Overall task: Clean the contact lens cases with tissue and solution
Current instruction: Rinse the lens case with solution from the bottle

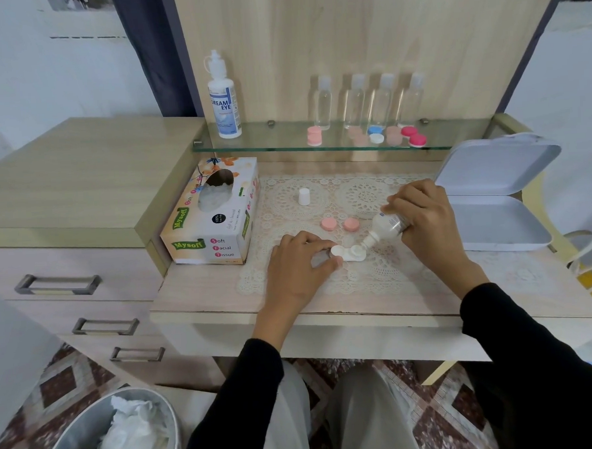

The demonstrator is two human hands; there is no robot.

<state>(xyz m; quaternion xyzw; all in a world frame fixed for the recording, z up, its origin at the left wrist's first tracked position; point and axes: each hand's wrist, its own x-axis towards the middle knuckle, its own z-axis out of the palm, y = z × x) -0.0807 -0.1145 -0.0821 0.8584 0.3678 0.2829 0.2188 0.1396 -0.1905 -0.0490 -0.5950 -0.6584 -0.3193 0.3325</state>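
Note:
A white contact lens case [348,253] with both wells uncapped lies on the lace mat [376,275]. My left hand [298,268] pinches its left end between thumb and fingers. In my right hand [424,214] I grip a small clear solution bottle [385,227], tipped down with its white nozzle over the case's right well. Two pink caps [329,223] [350,224] lie behind the case. The bottle's white cap [304,196] stands farther back.
A Mysoft tissue box [211,211] stands at the left. The glass shelf [283,146] holds a large Dream Eye bottle [223,97], several clear bottles [353,101] and several lens cases [375,134]. An open white container [492,197] lies at right, a bin with tissues [127,435] below left.

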